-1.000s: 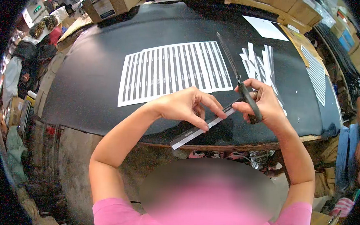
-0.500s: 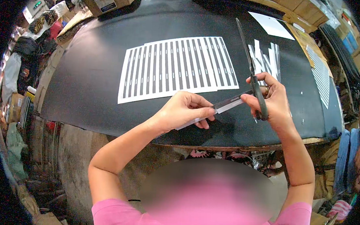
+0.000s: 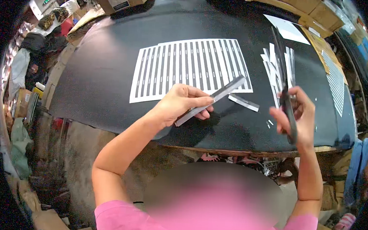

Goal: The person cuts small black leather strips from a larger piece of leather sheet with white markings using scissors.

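Observation:
Pinched between the thumb and fingers of my left hand (image 3: 186, 102) is a narrow black-and-white paper strip (image 3: 230, 88), slanting up to the right over the table. My right hand (image 3: 299, 115) is closed round the handle of dark scissors (image 3: 287, 70), whose long blades point away from me and look blurred. A short strip piece (image 3: 243, 102) lies on the table between my hands. Behind my left hand lie striped paper sheets (image 3: 190, 67), overlapping one another. Beyond my right hand is a loose pile of cut strips (image 3: 272, 65).
The black table (image 3: 98, 81) has its near edge just below my hands. Tiny white scraps (image 3: 270, 123) lie near my right hand. A white sheet (image 3: 288, 29) and another striped sheet (image 3: 333, 83) are at the right, with cardboard boxes (image 3: 310, 13) along the back.
My right hand has moved right with the scissors, away from the strip. A short piece now lies on the table, and the strip in my left hand has its far end free.

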### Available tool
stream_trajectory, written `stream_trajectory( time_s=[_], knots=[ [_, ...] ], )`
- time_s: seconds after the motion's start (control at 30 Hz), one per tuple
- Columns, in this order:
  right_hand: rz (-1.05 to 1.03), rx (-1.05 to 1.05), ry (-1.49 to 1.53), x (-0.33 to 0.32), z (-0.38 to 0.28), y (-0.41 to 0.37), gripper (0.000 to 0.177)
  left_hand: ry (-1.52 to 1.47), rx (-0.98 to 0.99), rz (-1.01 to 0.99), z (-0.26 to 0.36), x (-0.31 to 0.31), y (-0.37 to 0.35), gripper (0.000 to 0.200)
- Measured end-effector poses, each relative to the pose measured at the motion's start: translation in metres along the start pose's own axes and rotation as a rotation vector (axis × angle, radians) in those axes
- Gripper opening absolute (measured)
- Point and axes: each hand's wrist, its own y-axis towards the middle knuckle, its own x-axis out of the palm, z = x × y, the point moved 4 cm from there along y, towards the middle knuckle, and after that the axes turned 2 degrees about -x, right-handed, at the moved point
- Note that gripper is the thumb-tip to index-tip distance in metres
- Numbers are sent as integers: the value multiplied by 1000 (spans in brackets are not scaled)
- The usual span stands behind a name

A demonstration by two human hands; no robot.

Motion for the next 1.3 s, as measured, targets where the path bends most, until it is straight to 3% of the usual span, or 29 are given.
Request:
stream_trajectory(
  time_s=[0.13,0.27,0.47,0.63,0.93,1.3],
  knots=[
    [-436,344,354,28,9,-42,38,-105,-3,4,5,-1,-4,24],
    [-554,488,424,39,20,-77,37,-193,59,-48,12,8,-12,26],
    [-537,480,392,45,26,-85,37,-238,90,-95,12,36,-18,29],
    [-503,422,444,52,24,-78,39,-231,169,-110,11,55,-22,57],
    [-454,399,419,52,23,-78,44,-266,240,-114,11,64,-26,85],
    [-442,365,334,51,20,-76,43,-308,242,-166,10,69,-25,85]
  ],
)
